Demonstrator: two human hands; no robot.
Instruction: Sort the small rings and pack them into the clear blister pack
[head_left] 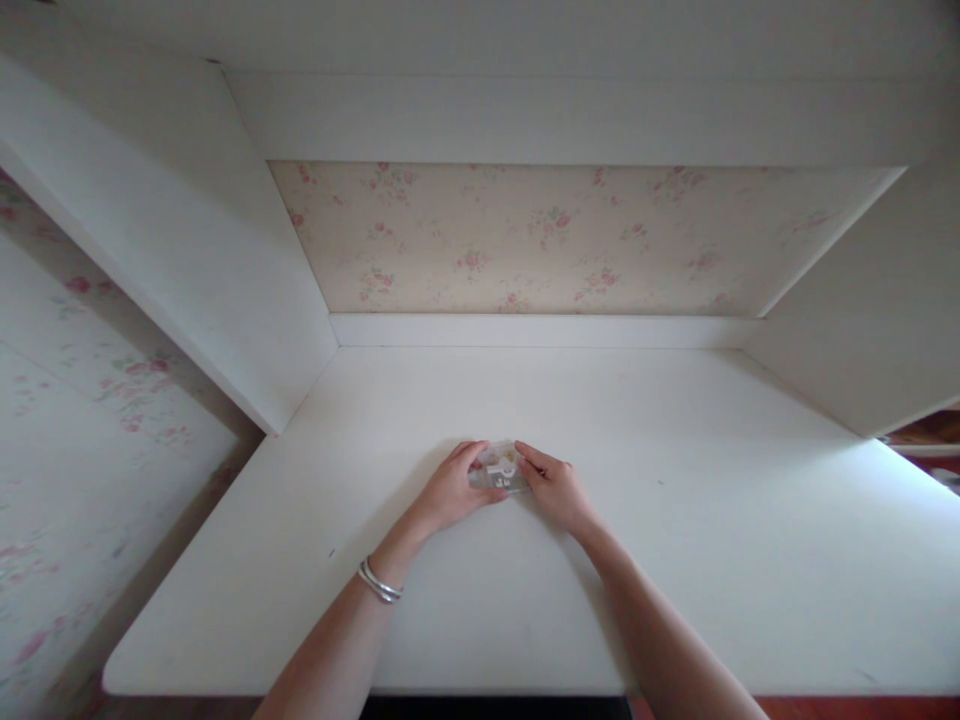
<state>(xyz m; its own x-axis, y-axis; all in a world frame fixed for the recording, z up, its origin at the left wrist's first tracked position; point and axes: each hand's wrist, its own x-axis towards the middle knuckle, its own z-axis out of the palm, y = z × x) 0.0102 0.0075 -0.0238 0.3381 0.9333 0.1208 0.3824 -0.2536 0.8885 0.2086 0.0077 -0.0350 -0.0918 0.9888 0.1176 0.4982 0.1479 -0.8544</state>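
Between my hands, at the middle of the desk, is a small clear plastic case [501, 474] with white printing or white pieces showing through it; its contents are too small to make out. My left hand [456, 487] grips its left side, thumb along the near edge and fingers at the far edge. On the right side, my right hand [553, 484] has its fingers closed on the case's edge. A silver bangle [380, 582] circles my left wrist.
The white desk [720, 580] has a back ledge [547, 330] and side panels, left [217, 260] and right [862, 330]. An overhead shelf [570, 120] spans above. Floral wallpaper [487, 240] covers the wall behind. Tiny dark specks mark the desktop.
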